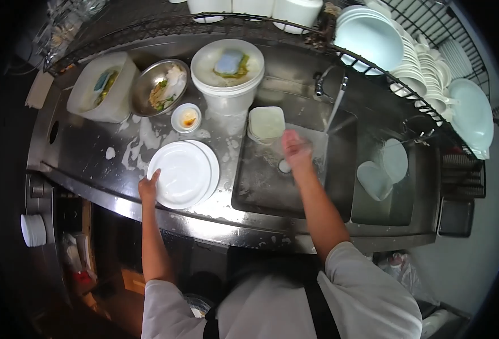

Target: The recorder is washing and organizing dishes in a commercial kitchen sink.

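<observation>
My left hand grips the left rim of a round white plate, thumb on top. A second white plate shows beneath it, shifted to the right; both are on the wet steel counter. My right hand is over the left sink basin, blurred by motion, and whether it holds anything cannot be made out. Just left of it, a square pale container stands in the basin. Water runs from the faucet behind that hand.
Along the back stand a white bucket, a steel bowl with food scraps, a small white bowl and a plastic tub with a sponge. White dishes lie in the right basin. A wire rack of crockery overhangs the sinks.
</observation>
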Motion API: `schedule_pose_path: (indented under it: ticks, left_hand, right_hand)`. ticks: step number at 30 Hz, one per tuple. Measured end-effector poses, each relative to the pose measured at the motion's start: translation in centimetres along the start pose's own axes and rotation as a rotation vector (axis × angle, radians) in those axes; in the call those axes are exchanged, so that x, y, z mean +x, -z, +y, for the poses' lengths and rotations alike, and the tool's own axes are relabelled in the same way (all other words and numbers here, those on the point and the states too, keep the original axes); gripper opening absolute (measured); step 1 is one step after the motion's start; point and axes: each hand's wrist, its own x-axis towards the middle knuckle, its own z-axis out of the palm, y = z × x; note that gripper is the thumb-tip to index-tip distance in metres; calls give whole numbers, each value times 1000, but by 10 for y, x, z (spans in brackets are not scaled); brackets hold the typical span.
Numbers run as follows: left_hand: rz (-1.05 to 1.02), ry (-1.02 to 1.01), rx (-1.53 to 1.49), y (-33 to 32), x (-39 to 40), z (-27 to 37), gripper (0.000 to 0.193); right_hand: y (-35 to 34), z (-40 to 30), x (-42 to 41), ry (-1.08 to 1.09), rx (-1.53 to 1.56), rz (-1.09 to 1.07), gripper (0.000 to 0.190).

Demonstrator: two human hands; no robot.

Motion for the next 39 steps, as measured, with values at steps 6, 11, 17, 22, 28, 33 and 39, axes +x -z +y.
schedule_pose_path:
  ticks: [6,11,17,22,28,33,39]
  left_hand:
    - [73,105,-267,-21,-17,19,63]
    - [-66,182,-424,-17,-23,22,62]
    - [-220,219,-644,-19,-54,42,54]
    - [-275,242,-726,-37,-90,72,53]
    - [-314,265,-780,-80,-187,160,53]
    - [-333,243,-699,-168,-304,284,54]
    - [-708,222,-622,-336,-422,395,49]
  right_hand:
    - [-45,-138,72,364,-294,89,58]
    - [-112,-151,49,271,-671,-809,57]
    - [-45,-162,2,291,-977,-463,45]
    - [130,-228,-74,970,-1759,316,26]
    - [261,-347,-88,847,-1436,866,36]
    - [280,-372,-46,282,-1549,115,77]
    - [269,-438,-81,-72,-609,-469,75]
